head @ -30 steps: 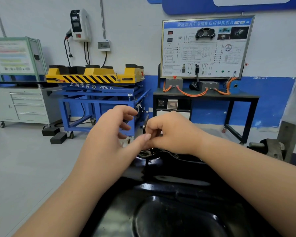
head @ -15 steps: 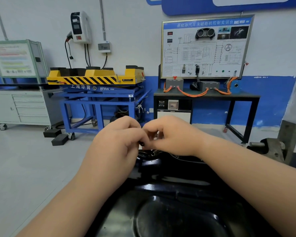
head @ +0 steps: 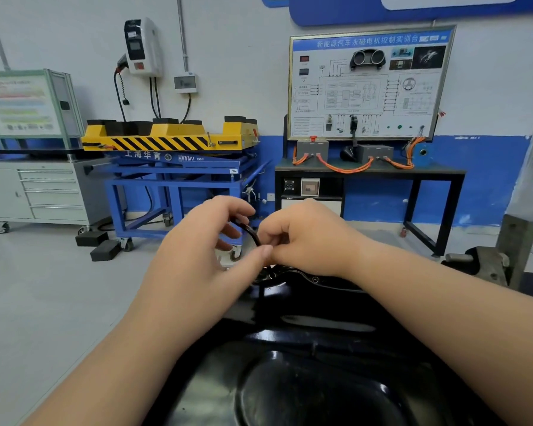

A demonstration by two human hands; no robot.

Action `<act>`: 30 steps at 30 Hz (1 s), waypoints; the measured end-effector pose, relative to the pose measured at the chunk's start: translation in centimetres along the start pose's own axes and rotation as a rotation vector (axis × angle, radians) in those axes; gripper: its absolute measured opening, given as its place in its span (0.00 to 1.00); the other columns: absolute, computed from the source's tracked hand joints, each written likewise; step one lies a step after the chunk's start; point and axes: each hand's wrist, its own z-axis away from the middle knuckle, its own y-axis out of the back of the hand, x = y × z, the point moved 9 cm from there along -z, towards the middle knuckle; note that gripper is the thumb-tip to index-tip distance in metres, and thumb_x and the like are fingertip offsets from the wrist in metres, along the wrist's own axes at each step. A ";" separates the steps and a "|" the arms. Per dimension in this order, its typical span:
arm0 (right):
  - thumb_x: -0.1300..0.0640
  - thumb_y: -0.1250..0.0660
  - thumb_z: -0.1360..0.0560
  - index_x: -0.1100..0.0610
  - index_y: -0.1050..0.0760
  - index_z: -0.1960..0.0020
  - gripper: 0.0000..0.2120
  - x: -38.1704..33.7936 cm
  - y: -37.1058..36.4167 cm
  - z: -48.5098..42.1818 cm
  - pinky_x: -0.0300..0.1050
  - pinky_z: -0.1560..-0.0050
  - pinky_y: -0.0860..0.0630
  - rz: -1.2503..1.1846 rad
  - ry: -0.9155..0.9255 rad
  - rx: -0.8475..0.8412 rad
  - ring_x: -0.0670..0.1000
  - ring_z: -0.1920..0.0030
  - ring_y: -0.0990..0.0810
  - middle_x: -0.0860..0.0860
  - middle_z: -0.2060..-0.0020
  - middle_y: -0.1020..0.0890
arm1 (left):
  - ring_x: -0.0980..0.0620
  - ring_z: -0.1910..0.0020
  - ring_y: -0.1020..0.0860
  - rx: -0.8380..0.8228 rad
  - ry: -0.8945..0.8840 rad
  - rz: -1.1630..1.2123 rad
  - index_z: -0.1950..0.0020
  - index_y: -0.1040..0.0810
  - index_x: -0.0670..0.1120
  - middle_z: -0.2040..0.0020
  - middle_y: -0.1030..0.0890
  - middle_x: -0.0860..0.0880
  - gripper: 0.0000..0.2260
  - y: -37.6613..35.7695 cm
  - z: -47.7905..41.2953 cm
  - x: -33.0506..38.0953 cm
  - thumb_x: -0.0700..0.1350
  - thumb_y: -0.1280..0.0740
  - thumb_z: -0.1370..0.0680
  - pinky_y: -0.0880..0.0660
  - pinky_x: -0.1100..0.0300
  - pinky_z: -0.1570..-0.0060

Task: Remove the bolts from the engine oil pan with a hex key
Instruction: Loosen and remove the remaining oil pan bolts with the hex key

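Black oil pan [head: 320, 379] in the foreground, both hands at its far rim, left hand [head: 197, 256] and right hand [head: 305, 238] each pinching a black hex key [head: 249, 229]

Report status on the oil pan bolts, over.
Left hand and right hand both on the black L-shaped hex key. Key over far rim of glossy black oil pan. Bolt hidden under fingers. Nothing obstructing.

Two hands: left hand [head: 197, 256], right hand [head: 305, 238]; one hex key [head: 249, 229]; one oil pan [head: 320, 379].

Automotive training workshop: lift cart [head: 166, 142], wiring board [head: 366, 84].
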 end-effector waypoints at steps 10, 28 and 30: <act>0.55 0.24 0.32 0.55 0.26 0.67 0.12 -0.4 -0.8 -0.1 0.36 0.66 0.30 -0.026 0.010 -0.047 0.42 0.69 0.27 0.45 0.72 0.24 | 0.57 0.60 0.23 0.026 0.001 -0.120 0.53 0.22 0.53 0.60 0.21 0.58 0.08 0.2 -0.1 0.5 0.53 0.29 0.30 0.25 0.59 0.59; 0.62 0.31 0.28 0.55 0.17 0.56 0.05 0.1 -0.7 0.3 0.35 0.62 0.31 -0.012 0.005 -0.083 0.40 0.67 0.27 0.44 0.68 0.20 | 0.59 0.55 0.26 -0.085 -0.102 -0.089 0.50 0.23 0.56 0.55 0.24 0.59 0.12 -0.7 0.1 1.2 0.46 0.31 0.32 0.28 0.64 0.56; 0.62 0.30 0.29 0.56 0.17 0.55 0.05 0.1 -0.5 0.2 0.34 0.61 0.30 0.008 0.007 -0.064 0.41 0.67 0.27 0.46 0.66 0.19 | 0.58 0.54 0.25 -0.077 -0.064 -0.060 0.48 0.26 0.58 0.55 0.24 0.59 0.15 -0.6 0.2 0.8 0.52 0.29 0.34 0.26 0.62 0.56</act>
